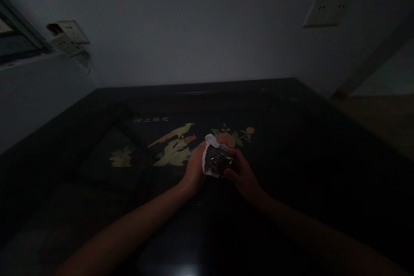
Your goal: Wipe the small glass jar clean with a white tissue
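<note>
In the dim head view a small, shiny, see-through glass (220, 161) is held between my two hands, above the dark table top. White tissue (211, 140) wraps its left and far sides. My left hand (195, 166) is closed around the tissue, pressing it against the glass, and most of its fingers are hidden behind. From the right, my right hand (241, 174) grips the glass with the thumb in front and the fingers on the far side. The low light leaves the exact shape of the glass unclear.
The glossy black table (278, 138) bears an inlaid picture of a bird (176, 133), flowers and written characters. It stands against a pale wall (194, 30). Sockets (326, 13) are at the upper right, with more sockets (69, 36) at the upper left.
</note>
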Tool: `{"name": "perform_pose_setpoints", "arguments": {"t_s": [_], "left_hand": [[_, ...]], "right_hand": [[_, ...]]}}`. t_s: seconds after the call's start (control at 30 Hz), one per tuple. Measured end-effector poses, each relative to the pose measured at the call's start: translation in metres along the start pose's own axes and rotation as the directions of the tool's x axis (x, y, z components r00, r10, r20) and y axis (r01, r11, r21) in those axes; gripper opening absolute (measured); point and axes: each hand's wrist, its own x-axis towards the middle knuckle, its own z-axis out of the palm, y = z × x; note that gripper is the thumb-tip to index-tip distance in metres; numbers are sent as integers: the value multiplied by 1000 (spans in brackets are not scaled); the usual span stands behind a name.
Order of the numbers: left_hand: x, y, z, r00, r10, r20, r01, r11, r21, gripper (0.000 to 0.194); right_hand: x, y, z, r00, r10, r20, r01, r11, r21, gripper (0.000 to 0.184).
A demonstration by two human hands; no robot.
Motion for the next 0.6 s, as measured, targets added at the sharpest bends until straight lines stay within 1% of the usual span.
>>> {"name": "perform_pose_setpoints", "arguments": {"t_s": [0.03, 0.1, 0.17, 0.2, 0.23, 0.3, 0.33, 0.37, 0.4, 0.43, 0.47, 0.5, 0.53, 0.57, 0.6], "left_hand": [[-2, 1, -2, 997, 74, 14, -75, 992, 103, 31], [-5, 3, -4, 978, 194, 74, -207, 938, 277, 38], [-7, 4, -6, 939, 303, 164, -344, 852, 395, 42], [-8, 4, -7, 904, 366, 221, -427, 789, 441, 42], [-8, 5, -8, 859, 424, 287, -512, 713, 478, 41], [-7, 7, -9, 753, 496, 432, -657, 540, 526, 39], [-7, 8, -10, 704, 504, 499, -709, 459, 536, 38], [-6, 10, -10, 665, 499, 555, -745, 394, 538, 38], [-6, 11, -10, 638, 487, 596, -768, 351, 536, 37], [-6, 12, -10, 622, 478, 620, -781, 331, 529, 37], [-6, 13, -10, 620, 479, 622, -784, 335, 523, 37], [-6, 13, -10, 633, 486, 602, -773, 363, 520, 38], [-7, 12, -9, 663, 496, 561, -749, 415, 517, 38], [-7, 11, -9, 706, 502, 500, -708, 487, 511, 39], [-7, 9, -8, 761, 491, 423, -648, 575, 499, 40]], "right_hand": [[0, 0, 0, 1000, 4, -13, -4, 1000, -15, 54], [-1, 0, 0, 999, 18, -42, -20, 999, -48, 54], [-2, 0, -1, 998, 26, -60, -31, 997, -74, 54], [-2, 1, -1, 998, 24, -64, -29, 996, -84, 53], [-2, 1, -1, 998, 17, -68, -23, 995, -95, 53], [-2, 2, -1, 997, -3, -75, -6, 993, -120, 52], [-2, 2, -1, 997, -12, -79, 1, 991, -133, 51], [-2, 2, -1, 997, -19, -80, 7, 990, -144, 50], [-2, 3, -1, 996, -25, -82, 12, 988, -153, 49], [-1, 3, -1, 996, -31, -86, 17, 987, -159, 48], [-1, 2, -1, 995, -36, -91, 21, 987, -161, 47], [-1, 2, 0, 995, -38, -96, 22, 987, -159, 46], [-1, 1, 0, 995, -35, -98, 20, 988, -151, 46], [-1, 1, 0, 995, -25, -93, 12, 990, -139, 46], [-2, 0, 0, 997, -10, -81, 0, 992, -126, 45]]}}
